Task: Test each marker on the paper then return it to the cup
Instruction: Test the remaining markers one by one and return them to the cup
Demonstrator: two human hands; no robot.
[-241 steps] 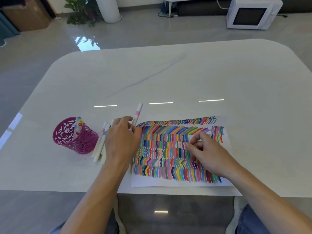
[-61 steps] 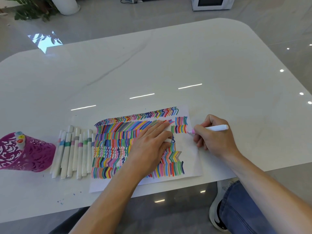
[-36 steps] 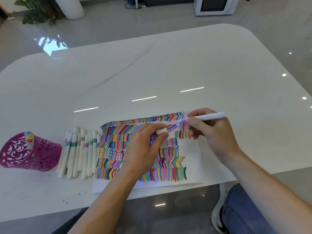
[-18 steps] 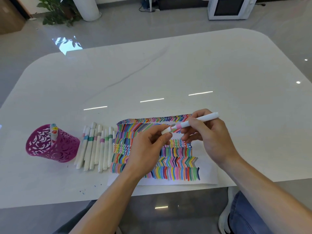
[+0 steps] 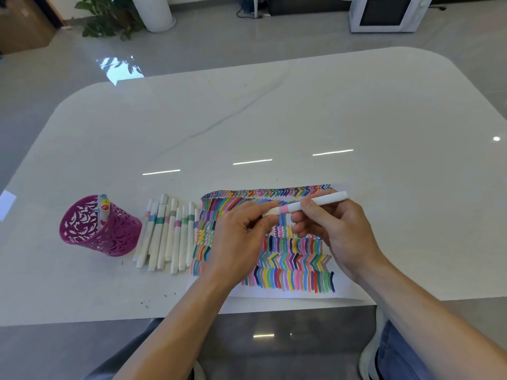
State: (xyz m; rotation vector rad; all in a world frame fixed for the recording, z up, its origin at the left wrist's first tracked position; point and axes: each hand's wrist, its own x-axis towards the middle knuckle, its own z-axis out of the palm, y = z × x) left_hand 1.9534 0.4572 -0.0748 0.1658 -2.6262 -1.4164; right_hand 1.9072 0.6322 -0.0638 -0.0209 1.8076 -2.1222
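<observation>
My right hand [image 5: 338, 231] grips a white marker with a pink band [image 5: 318, 202], held level above the paper [image 5: 296, 270], which is covered in rows of coloured strokes. My left hand [image 5: 241, 237] pinches the marker's cap end at its left tip. The magenta lattice cup [image 5: 98, 229] stands at the left with a couple of markers in it. Several white markers [image 5: 167, 231] lie side by side between the cup and the paper.
The white table [image 5: 274, 119] stretches far behind the paper, its near edge just below the sheet. A white microwave [image 5: 386, 12] and a potted plant [image 5: 109, 17] stand on the floor beyond.
My right hand lifted the marker off the paper after drawing. My left hand left the sheet, brought the cap to the marker's tip and now holds it on.
</observation>
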